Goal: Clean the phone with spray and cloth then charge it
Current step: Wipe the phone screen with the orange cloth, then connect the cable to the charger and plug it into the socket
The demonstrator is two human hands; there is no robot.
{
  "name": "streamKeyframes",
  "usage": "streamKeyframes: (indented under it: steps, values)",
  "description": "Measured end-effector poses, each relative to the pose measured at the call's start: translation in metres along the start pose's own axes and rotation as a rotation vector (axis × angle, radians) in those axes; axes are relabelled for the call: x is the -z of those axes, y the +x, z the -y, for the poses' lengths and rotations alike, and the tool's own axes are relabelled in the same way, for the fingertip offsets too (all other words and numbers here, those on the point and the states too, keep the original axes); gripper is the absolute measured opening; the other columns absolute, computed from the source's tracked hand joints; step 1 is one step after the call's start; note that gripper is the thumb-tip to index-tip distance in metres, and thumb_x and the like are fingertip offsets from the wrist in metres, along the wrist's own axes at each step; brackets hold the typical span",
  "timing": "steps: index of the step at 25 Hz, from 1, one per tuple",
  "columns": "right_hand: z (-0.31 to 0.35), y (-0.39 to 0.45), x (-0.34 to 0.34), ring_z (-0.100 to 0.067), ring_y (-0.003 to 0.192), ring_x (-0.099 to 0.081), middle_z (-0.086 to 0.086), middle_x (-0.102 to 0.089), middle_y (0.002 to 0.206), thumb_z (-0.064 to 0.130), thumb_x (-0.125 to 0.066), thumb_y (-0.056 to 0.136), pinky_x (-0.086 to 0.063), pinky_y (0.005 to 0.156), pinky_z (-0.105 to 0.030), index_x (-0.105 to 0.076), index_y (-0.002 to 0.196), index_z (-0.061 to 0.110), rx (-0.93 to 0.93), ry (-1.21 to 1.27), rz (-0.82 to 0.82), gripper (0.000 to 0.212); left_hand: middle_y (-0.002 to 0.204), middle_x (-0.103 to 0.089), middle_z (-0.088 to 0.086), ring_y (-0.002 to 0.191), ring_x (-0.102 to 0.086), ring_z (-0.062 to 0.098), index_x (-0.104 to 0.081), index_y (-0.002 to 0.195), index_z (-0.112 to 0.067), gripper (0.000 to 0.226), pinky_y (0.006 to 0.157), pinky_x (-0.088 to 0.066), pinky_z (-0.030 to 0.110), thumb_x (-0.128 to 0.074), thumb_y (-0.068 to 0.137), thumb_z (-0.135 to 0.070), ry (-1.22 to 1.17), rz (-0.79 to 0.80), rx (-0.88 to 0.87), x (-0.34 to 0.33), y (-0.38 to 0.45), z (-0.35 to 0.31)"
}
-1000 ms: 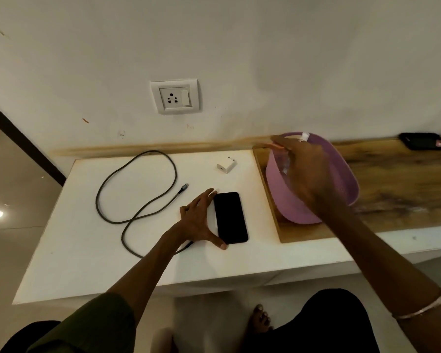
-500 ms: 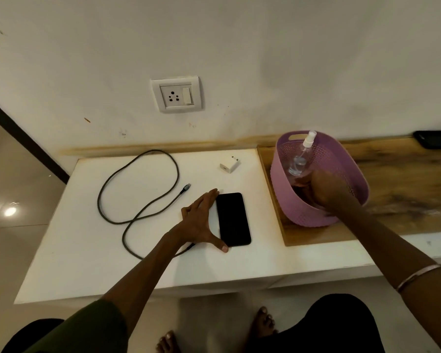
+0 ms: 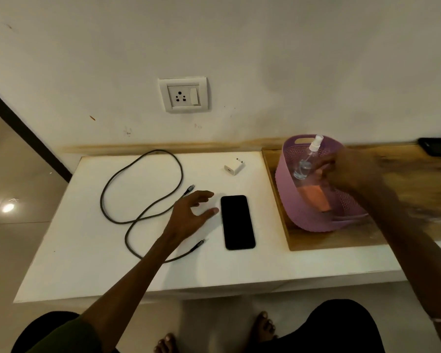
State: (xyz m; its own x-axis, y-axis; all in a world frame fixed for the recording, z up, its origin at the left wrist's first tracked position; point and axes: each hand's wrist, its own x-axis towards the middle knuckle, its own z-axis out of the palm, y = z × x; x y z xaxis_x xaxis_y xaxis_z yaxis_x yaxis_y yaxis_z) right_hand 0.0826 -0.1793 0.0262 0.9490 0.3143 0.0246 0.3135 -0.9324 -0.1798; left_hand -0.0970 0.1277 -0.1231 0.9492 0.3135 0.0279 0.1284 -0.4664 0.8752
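Head view, left hand: my left hand (image 3: 189,215) has come off the phone (image 3: 237,222). Half a second ago its thumb and fingers were set against the phone's left edge; now it hovers just beside that edge, fingers spread and relaxed, holding nothing.

Head view, phone: it lies flat on the white table (image 3: 87,250), dark screen up, in the same place as before. No wet marks show on the glass, so I judge it is not yet sprayed.

Head view, right hand: my right hand (image 3: 351,171) was deep inside the purple basket (image 3: 313,220) half a second ago. Now it is higher, above the basket rim. It is blurred by motion, so I cannot tell whether the fingers are clamped on something.

Head view, spray bottle: the clear spray bottle (image 3: 306,161) stands tilted in the basket, white nozzle near the back handle. The hand is just beside it, maybe touching; I cannot tell if it holds it.

Head view, cloth: an orange cloth (image 3: 313,197) is now uncovered in the basket, below the bottle.

Head view, charging things: the dark cable (image 3: 143,200) lies looped on the table left of the phone, and the white adapter (image 3: 234,166) lies behind the phone. The wall socket (image 3: 183,95) is free, nothing plugged.

Meaning for the task: I judge I am at the very start, fetching spray or cloth from the basket. Cleaning and charging are both still to do.
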Motion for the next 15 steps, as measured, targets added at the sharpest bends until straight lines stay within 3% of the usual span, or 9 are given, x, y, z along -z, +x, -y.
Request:
streamKeyframes:
  steps: [1,2,4,5,8,11,13,15]
  values:
    - [0.013,0.001,0.006,0.0,0.058,-0.054,0.013,-0.073,0.082,0.02,-0.064,0.083,-0.032,0.047,-0.011,-0.074,0.097,0.032,0.073,0.056,-0.192,0.021,0.111,-0.072,-0.018,0.104,-0.066,-0.001,-0.072,0.11,-0.028,0.027,0.095,-0.052,0.024,-0.077,0.083,-0.028,-0.004,-0.124,-0.019,0.007,0.001,0.0]
    - [0.03,0.005,0.006,0.002,0.058,-0.056,0.016,-0.071,0.082,0.019,-0.062,0.083,-0.033,0.043,-0.009,-0.072,0.099,0.033,0.165,0.161,-0.271,0.023,0.101,-0.074,-0.017,0.096,-0.068,0.001,-0.074,0.099,-0.025,0.014,0.088,-0.052,0.02,-0.073,0.086,-0.019,0.011,-0.221,-0.024,0.015,0.002,-0.001]
    - [0.072,0.015,-0.009,0.003,0.069,-0.063,0.019,-0.066,0.09,0.01,-0.059,0.084,-0.039,0.048,-0.002,-0.066,0.109,0.034,0.292,0.366,-0.175,0.035,0.096,-0.074,-0.009,0.091,-0.07,0.011,-0.072,0.096,-0.02,0.013,0.085,-0.051,0.022,-0.069,0.089,-0.011,0.132,-0.339,-0.017,0.028,0.008,0.002]
    - [0.092,0.023,-0.027,0.0,0.077,-0.064,0.015,-0.065,0.097,0.002,-0.059,0.084,-0.045,0.053,-0.006,-0.063,0.114,0.034,0.322,0.358,-0.087,0.045,0.099,-0.074,-0.002,0.093,-0.068,0.018,-0.071,0.102,-0.016,0.013,0.088,-0.05,0.029,-0.067,0.09,-0.013,0.247,-0.345,-0.007,0.032,0.012,0.005]
    - [0.131,0.047,-0.093,-0.025,0.108,-0.058,-0.009,-0.052,0.127,-0.009,-0.054,0.083,-0.055,0.079,-0.035,-0.044,0.138,0.024,0.379,-0.011,0.115,0.065,0.111,-0.066,0.008,0.102,-0.059,0.03,-0.065,0.118,-0.01,0.028,0.092,-0.041,0.041,-0.063,0.095,-0.024,0.533,-0.231,0.059,0.026,0.015,0.019]
    - [0.141,0.072,-0.145,-0.034,0.13,-0.039,-0.015,-0.029,0.147,-0.013,-0.05,0.078,-0.047,0.081,-0.037,-0.034,0.143,0.023,0.375,-0.09,0.211,0.076,0.102,-0.064,0.008,0.1,-0.055,0.031,-0.066,0.115,-0.012,0.021,0.086,-0.036,0.035,-0.06,0.095,-0.016,0.584,-0.255,0.05,0.017,0.014,0.029]
    - [0.141,0.087,-0.164,-0.036,0.134,-0.035,-0.015,-0.024,0.152,-0.015,-0.05,0.074,-0.047,0.088,-0.04,-0.036,0.142,0.024,0.354,-0.022,0.243,0.079,0.089,-0.064,0.007,0.09,-0.055,0.031,-0.07,0.102,-0.012,0.016,0.078,-0.032,0.031,-0.056,0.095,-0.008,0.567,-0.305,0.03,0.017,0.016,0.031]
    - [0.137,0.093,-0.175,-0.039,0.122,-0.048,-0.014,-0.038,0.143,-0.012,-0.054,0.074,-0.047,0.089,-0.039,-0.044,0.135,0.025,0.353,0.035,0.253,0.072,0.09,-0.066,0.009,0.086,-0.057,0.03,-0.071,0.101,-0.01,0.017,0.077,-0.038,0.034,-0.057,0.094,-0.005,0.5,-0.328,0.041,0.023,0.02,0.029]
